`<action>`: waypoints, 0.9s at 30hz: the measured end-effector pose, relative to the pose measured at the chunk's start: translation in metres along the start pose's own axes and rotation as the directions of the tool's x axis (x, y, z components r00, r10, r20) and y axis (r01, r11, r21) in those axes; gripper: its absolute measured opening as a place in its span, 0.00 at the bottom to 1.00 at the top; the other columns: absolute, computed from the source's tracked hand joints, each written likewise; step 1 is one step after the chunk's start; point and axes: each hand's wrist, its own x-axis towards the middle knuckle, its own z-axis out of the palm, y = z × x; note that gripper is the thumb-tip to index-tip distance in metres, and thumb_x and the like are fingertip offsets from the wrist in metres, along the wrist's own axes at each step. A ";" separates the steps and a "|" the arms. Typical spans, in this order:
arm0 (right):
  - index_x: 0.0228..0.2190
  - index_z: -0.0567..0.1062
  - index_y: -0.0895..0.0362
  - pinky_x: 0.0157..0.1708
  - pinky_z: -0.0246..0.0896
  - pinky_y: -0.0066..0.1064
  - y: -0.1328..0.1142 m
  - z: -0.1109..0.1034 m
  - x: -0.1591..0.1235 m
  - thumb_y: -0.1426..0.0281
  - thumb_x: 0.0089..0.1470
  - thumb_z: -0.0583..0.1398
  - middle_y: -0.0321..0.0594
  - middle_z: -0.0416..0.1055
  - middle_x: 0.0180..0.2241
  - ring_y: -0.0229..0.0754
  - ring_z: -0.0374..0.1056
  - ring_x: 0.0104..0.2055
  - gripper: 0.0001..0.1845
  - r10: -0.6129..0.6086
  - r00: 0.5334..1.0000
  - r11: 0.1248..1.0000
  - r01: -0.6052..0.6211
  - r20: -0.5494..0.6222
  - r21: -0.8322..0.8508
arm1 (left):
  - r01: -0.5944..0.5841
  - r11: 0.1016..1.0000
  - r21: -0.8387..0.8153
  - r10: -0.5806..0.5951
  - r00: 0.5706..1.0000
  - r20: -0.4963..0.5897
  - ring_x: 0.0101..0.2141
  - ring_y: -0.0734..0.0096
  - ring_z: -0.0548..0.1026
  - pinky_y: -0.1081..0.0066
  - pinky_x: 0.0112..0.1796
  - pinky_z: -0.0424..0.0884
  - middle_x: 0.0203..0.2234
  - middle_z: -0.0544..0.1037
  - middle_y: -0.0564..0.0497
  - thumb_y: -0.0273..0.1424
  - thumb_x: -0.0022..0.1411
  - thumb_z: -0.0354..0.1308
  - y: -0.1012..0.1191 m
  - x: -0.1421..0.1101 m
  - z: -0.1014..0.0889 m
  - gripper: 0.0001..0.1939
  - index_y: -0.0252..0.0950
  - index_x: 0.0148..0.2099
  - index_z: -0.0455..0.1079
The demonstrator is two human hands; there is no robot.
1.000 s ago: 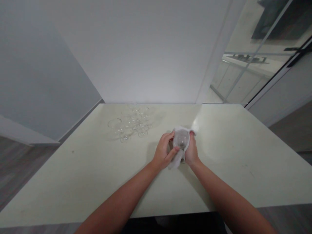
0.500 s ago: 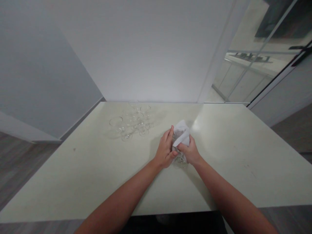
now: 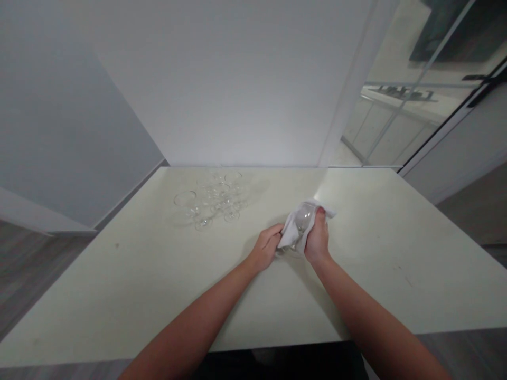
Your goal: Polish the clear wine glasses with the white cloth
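Note:
A clear stemmed glass [image 3: 304, 219] is tilted over the middle of the cream table [image 3: 138, 285], wrapped in a white cloth [image 3: 291, 232]. My right hand [image 3: 317, 240] cups the bowl of the glass from the right through the cloth. My left hand [image 3: 267, 248] grips the lower part of the glass, near its stem and base, at the cloth's left edge. The foot of the glass is mostly hidden by my hands.
Several more clear stemmed glasses [image 3: 209, 200] stand in a cluster at the far left of the table, close to the white wall [image 3: 237, 79]. A glass partition [image 3: 415, 89] rises behind the table's far right corner.
The cloth, bunched over the top of the glass half a second ago, now lies around its side. My right hand has moved up round the bowl and my left hand has dropped to the stem.

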 end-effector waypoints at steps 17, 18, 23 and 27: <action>0.42 0.68 0.54 0.36 0.67 0.29 0.003 -0.001 -0.020 0.68 0.38 0.71 0.36 0.74 0.36 0.37 0.69 0.34 0.28 -0.135 0.937 0.949 0.216 0.323 -0.230 | -0.004 0.999 -0.036 0.003 1.000 -0.022 0.39 0.67 0.71 0.69 0.41 0.69 0.37 0.71 0.50 0.28 0.53 0.61 -0.010 0.005 0.001 0.18 0.36 0.45 0.61; 0.41 0.69 0.54 0.36 0.67 0.30 0.003 -0.002 -0.019 0.68 0.37 0.72 0.36 0.74 0.35 0.37 0.69 0.34 0.28 -0.142 0.939 0.947 0.221 0.313 -0.234 | -0.029 0.999 0.021 0.030 0.999 -0.011 0.39 0.66 0.71 0.68 0.42 0.69 0.37 0.71 0.49 0.27 0.53 0.60 -0.010 0.004 0.001 0.17 0.36 0.46 0.61; 0.34 0.72 0.57 0.29 0.66 0.29 0.004 -0.010 -0.006 0.65 0.38 0.71 0.35 0.75 0.30 0.36 0.69 0.28 0.21 -0.084 0.972 0.974 0.126 0.220 -0.189 | -0.080 0.974 0.213 0.058 0.993 0.104 0.33 0.67 0.70 0.69 0.38 0.67 0.32 0.71 0.51 0.27 0.59 0.52 -0.009 0.003 0.002 0.10 0.35 0.45 0.63; 0.31 0.75 0.59 0.28 0.66 0.28 0.003 -0.012 -0.003 0.64 0.40 0.70 0.36 0.75 0.28 0.37 0.69 0.27 0.17 -0.107 0.962 0.971 0.155 0.251 -0.181 | -0.064 0.961 0.268 0.031 0.991 0.127 0.32 0.66 0.70 0.70 0.35 0.66 0.30 0.72 0.50 0.32 0.63 0.50 -0.005 0.004 0.000 0.08 0.36 0.43 0.63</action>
